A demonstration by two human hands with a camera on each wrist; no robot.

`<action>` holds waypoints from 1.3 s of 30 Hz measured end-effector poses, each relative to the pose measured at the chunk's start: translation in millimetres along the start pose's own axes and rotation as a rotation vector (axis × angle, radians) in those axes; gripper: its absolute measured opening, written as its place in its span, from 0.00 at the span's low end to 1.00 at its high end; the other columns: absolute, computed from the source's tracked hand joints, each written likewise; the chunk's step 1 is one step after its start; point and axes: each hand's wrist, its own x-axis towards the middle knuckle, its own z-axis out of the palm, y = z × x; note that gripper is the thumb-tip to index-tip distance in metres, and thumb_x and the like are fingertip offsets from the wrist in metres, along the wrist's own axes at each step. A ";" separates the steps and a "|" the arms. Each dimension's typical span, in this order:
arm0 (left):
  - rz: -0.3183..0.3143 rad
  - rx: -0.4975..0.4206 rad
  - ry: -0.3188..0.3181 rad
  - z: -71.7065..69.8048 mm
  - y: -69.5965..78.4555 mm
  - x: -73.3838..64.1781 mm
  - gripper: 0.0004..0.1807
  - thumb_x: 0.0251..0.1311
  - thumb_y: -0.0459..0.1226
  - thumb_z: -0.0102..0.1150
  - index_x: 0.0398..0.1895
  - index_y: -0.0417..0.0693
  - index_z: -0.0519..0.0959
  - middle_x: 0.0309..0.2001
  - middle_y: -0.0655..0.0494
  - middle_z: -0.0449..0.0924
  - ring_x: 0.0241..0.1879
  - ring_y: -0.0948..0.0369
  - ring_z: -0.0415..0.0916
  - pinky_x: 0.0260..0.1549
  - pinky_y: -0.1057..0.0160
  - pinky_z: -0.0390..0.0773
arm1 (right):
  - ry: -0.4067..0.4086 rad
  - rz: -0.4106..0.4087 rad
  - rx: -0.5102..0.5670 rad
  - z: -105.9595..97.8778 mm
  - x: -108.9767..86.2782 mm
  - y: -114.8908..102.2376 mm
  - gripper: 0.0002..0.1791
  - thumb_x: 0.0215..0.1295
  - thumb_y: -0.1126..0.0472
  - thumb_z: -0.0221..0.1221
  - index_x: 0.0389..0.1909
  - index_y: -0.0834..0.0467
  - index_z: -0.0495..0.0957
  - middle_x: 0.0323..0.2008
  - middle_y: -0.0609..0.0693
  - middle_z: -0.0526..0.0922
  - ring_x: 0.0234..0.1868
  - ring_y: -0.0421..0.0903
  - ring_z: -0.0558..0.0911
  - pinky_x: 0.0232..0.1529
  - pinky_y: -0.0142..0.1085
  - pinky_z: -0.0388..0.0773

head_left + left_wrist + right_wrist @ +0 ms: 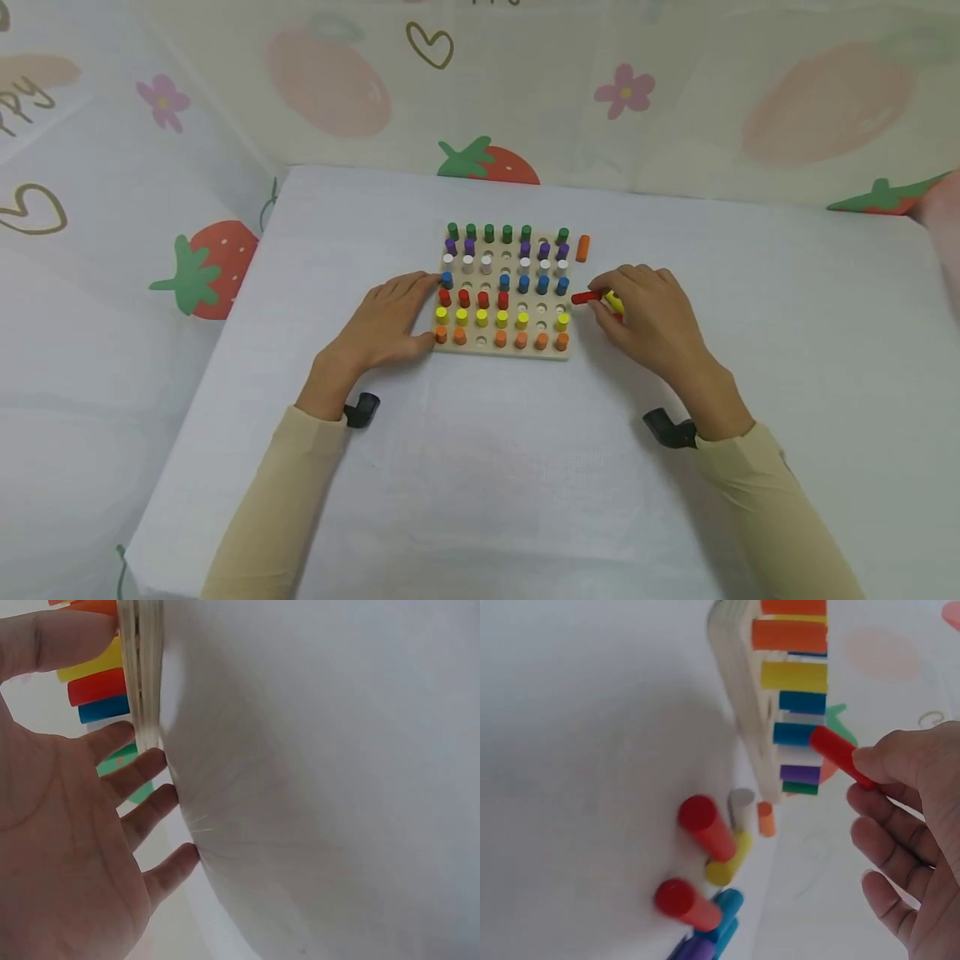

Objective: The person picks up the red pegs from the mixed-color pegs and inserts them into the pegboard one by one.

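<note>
A wooden pegboard [517, 353] lies on the table, with rows of green, purple, white, blue, red, yellow and orange pegs and some bare holes. My left hand [390, 321] rests at the board's left edge, thumb and fingertips touching it with fingers extended. Between thumb and index finger, my right hand [648, 321] pinches a red peg [838, 752] just off the board's right side. Loose pegs lie beneath this hand: the right wrist view shows red pegs [709, 829], a yellow peg [731, 859], a white peg [742, 808], blue pegs [724, 911] and a purple peg [696, 949].
A loose orange peg [582, 248] lies beside the board's upper right corner. White cloth covers the table [487, 467]. Behind it hangs a printed curtain [540, 83] with strawberries and flowers. Each wrist wears a black camera mount [670, 429].
</note>
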 end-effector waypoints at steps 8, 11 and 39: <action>-0.019 -0.006 -0.003 -5.4 0.4 0.1 0.49 0.60 0.52 0.54 0.85 0.50 0.54 0.84 0.45 0.56 0.84 0.44 0.53 0.81 0.34 0.58 | 0.018 -0.082 0.023 0.9 15.6 -12.4 0.12 0.66 0.59 0.71 0.48 0.57 0.87 0.41 0.55 0.90 0.44 0.54 0.85 0.53 0.50 0.80; -0.019 -0.006 0.004 -6.6 0.2 0.1 0.49 0.59 0.53 0.54 0.85 0.50 0.55 0.83 0.44 0.57 0.83 0.44 0.54 0.79 0.33 0.61 | 0.001 -0.094 0.027 2.2 21.6 -17.3 0.14 0.67 0.59 0.70 0.51 0.58 0.87 0.42 0.55 0.90 0.45 0.54 0.85 0.53 0.51 0.80; -0.019 -0.018 0.014 -2.5 1.0 1.5 0.48 0.60 0.54 0.55 0.85 0.53 0.55 0.83 0.45 0.57 0.83 0.44 0.54 0.80 0.34 0.58 | -0.172 -0.156 0.066 28.0 45.6 -51.5 0.11 0.70 0.59 0.67 0.50 0.58 0.85 0.46 0.54 0.87 0.53 0.55 0.83 0.64 0.51 0.80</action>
